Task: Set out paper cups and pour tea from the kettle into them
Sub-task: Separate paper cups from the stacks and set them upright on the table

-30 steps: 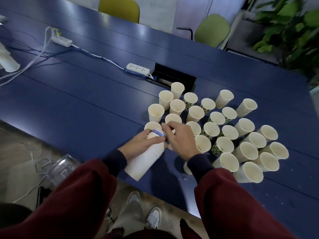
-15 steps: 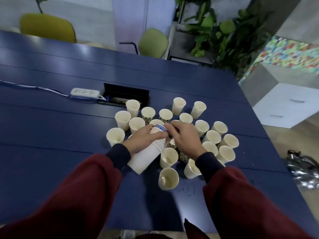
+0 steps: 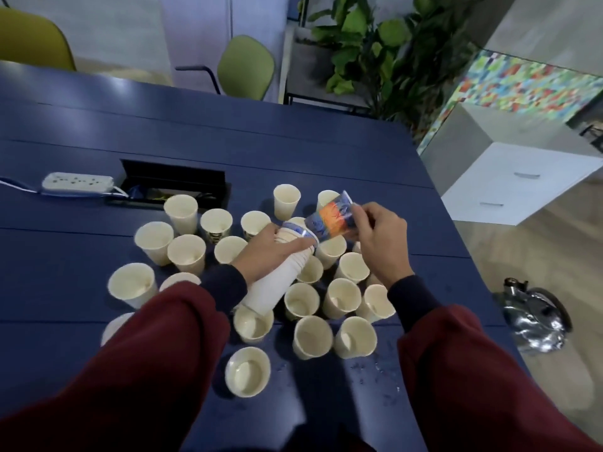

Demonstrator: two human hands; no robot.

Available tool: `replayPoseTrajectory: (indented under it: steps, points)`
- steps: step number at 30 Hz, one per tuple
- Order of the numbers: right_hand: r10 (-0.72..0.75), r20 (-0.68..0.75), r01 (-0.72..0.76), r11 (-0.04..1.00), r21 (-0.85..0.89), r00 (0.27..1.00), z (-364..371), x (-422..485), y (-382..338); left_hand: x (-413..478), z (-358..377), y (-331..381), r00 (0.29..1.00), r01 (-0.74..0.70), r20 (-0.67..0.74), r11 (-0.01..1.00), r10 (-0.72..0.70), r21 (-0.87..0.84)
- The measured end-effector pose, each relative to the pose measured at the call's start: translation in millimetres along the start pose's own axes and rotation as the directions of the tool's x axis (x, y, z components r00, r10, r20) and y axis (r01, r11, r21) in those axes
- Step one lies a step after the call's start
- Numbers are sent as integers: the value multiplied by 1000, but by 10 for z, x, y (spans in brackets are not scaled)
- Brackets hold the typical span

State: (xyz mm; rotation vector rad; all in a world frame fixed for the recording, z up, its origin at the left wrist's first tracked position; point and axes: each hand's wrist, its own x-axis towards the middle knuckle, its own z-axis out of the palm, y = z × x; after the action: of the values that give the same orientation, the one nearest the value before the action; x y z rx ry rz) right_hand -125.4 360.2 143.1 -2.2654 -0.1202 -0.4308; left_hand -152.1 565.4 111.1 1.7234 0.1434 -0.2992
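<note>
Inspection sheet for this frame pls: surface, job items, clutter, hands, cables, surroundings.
Surface: blue table, water droplets near the front edge.
Job's things: many paper cups standing open; cup stack; printed cup at its tip; shiny metal vessel on the floor, perhaps the kettle.
Clutter: nothing seen.
Hands: left hand grips the stack; right hand pinches the printed cup.
Cables: power strip and cord beside open cable box.
Surroundings: green chair, yellow chair, plant, white drawer unit.
</note>
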Motion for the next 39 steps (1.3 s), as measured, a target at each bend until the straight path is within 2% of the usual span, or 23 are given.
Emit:
replayPoseTrajectory:
  steps: [6,8,14,19,21,25,27,30,32,34,36,39]
  points:
    - [-30,-56,29,1000,-12,998,-306,594,594,532,550,214,990,20,-140,995,-34,-99]
    - [-18,-31,16,999,-52,999,-345,762,803,651,674,258,986,24,-163,994,-41,-106]
    - [59,245,2,970,-242,968,-299,1115,1317,946,940,284,980,96,-157,983,-120,-156]
    - [167,506,-20,959,-283,846,-121,1235,1614,1130,1002,169,957,213,-136,939,-256,-270]
    - [193,563,-25,956,-292,803,-38,1276,1688,1183,999,121,945,246,-135,921,-297,-302]
    - [203,612,-23,957,-289,765,110,1311,1764,1211,962,78,954,257,-37,875,-297,-410]
    - [194,604,-36,964,-263,773,137,1311,1768,1213,953,96,954,252,-22,843,-298,-475]
    - [145,446,-94,986,-134,883,86,1298,1708,1219,957,95,953,256,-13,823,-304,-507]
    - [106,343,-112,994,-3,933,-3,1260,1557,1215,972,99,946,298,50,797,-320,-525]
    - [71,383,-133,982,136,921,-86,1174,1367,1170,1012,137,937,345,153,772,-313,-535]
    - [27,490,-172,952,253,871,-167,1039,1217,1121,1081,169,922,388,225,765,-316,-515]
    - [-28,552,-176,933,314,833,-257,864,1150,1086,1149,175,911,409,253,789,-326,-457]
